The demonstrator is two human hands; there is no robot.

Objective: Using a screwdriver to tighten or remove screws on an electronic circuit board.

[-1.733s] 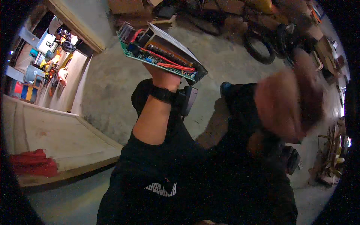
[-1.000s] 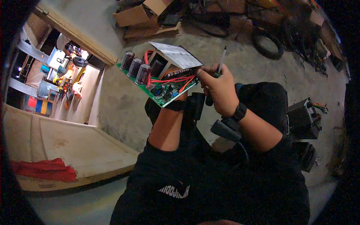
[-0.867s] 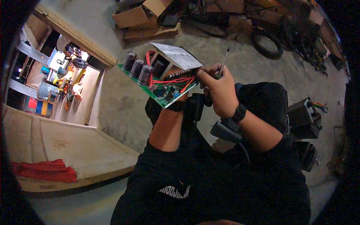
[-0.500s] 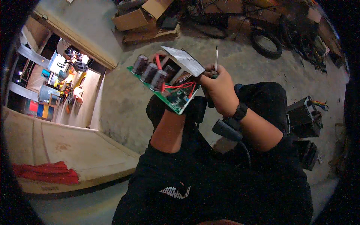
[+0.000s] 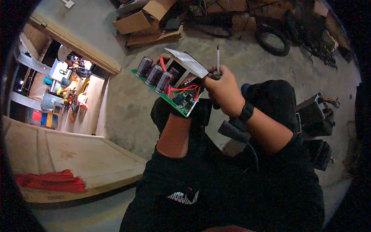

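Note:
A green circuit board (image 5: 160,94) is held up, tilted, over my lap. It carries several dark cylindrical capacitors (image 5: 154,74), red wires (image 5: 181,89) and a pale metal plate (image 5: 188,63) standing at its far right. My left forearm (image 5: 174,135) reaches up under the board; that hand supports it from below, its fingers mostly hidden. At the board's right edge, my right hand (image 5: 225,91) is closed round a screwdriver (image 5: 218,60), its shaft pointing up. The fingers of this hand are against the plate's corner; whether they grip the board too, I cannot tell.
Power supply boxes (image 5: 310,112) with coloured cables lie on the floor at right. A black cabled device (image 5: 233,131) hangs by my right wrist. Cardboard boxes (image 5: 133,21) and tyres (image 5: 273,40) line the far side. A red cloth (image 5: 52,181) lies on a ledge at left.
The screwdriver and my right hand have shifted slightly left against the board. The board keeps nearly the same place and tilt. The whole view has turned a little.

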